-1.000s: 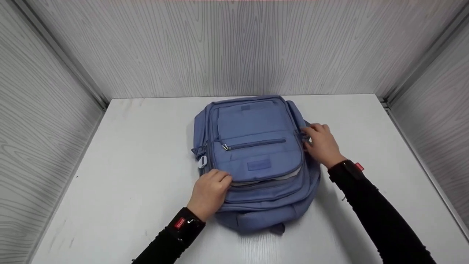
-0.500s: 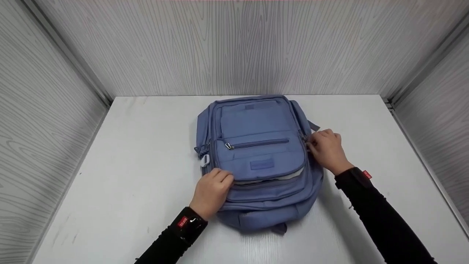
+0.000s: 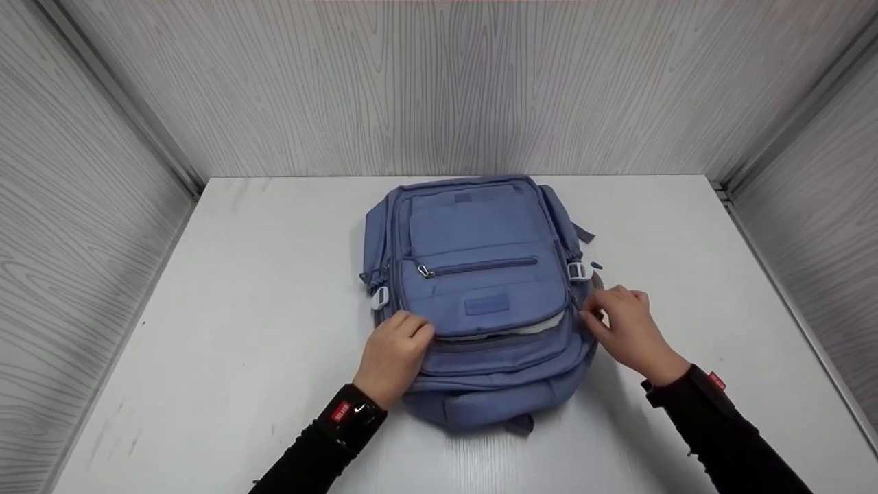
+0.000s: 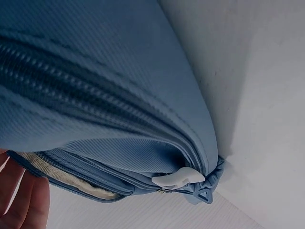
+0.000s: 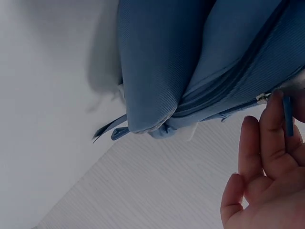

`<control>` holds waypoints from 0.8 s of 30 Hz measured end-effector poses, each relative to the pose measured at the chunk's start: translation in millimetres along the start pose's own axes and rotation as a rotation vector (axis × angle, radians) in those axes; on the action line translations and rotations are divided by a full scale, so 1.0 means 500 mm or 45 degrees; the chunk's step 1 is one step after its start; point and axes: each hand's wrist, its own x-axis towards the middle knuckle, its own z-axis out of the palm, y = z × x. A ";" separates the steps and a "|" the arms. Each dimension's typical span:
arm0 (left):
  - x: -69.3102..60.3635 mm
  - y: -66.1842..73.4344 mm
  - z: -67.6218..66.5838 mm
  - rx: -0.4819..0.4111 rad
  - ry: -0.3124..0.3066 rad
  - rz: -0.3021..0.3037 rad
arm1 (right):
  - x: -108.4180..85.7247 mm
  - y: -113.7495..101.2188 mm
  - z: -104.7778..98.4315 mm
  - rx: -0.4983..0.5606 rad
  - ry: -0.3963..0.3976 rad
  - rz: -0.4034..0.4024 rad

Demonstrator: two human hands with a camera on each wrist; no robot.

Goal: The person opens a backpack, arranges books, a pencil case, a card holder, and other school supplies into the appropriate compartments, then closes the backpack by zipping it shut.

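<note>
A blue backpack [image 3: 480,233] lies on its back on the white table, its front pocket partly unzipped along the lower edge. Pale lining [image 3: 542,327] shows in the gap. With curled fingers my left hand [image 3: 392,353] grips the pocket's edge at its lower left corner; the left wrist view shows those fingers [image 4: 28,200] beside the open zipper. On the bag's right side my right hand [image 3: 630,331] pinches a zipper pull. The right wrist view shows the pull's blue tab [image 5: 288,117] between the fingers, next to the metal slider [image 5: 262,98].
White buckles sit on both sides of the bag, a left buckle [image 3: 380,298] and a right buckle [image 3: 579,272]. A short horizontal zipper [image 3: 480,267] crosses the bag's front. Grey wood-grain panels [image 3: 453,89] enclose the table [image 3: 274,288] at the back and sides.
My right hand has moved down the bag's right side toward its near end, uncovering the right white buckle. My left hand has stayed at the pocket's lower left corner.
</note>
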 end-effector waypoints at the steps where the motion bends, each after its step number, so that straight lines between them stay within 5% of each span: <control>1: 0.000 0.000 0.000 -0.002 0.004 0.000 | -0.008 -0.006 0.001 0.010 0.016 -0.022; 11: -0.002 -0.008 0.003 -0.203 0.042 -0.066 | -0.055 -0.073 0.022 0.055 0.226 -0.195; 24: -0.003 -0.012 -0.003 -0.373 0.010 -0.152 | -0.050 -0.192 0.072 0.041 0.220 -0.309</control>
